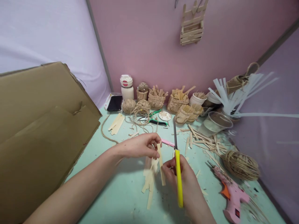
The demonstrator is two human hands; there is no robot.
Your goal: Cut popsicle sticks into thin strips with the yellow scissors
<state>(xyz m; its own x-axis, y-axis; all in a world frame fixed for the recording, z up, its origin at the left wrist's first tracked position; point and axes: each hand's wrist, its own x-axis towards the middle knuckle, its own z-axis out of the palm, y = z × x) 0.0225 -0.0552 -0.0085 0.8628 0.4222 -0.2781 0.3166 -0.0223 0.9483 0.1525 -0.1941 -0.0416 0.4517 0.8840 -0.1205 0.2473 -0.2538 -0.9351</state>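
Observation:
My left hand (140,146) pinches a thin, pale wooden strip (161,168) near its upper end, above the middle of the table. Held in my right hand (188,175) is a pair of scissors (179,183) with yellow handles, its blades pointing away from me. The right fingertips are close to the strip's lower side; whether they touch it I cannot tell. Beneath the hands lie several torn, pale wooden pieces (148,180). A pink pen-like tool (167,142) rests just beyond, partly hidden behind the scissors.
Several small wooden baskets (178,101) with sticks line the back wall. Green-handled pliers (157,122) lie among loose twine (141,113). At right are a twine ball (241,165), a pink glue gun (231,196) and scattered sticks (205,140). A large cardboard sheet (44,124) stands left.

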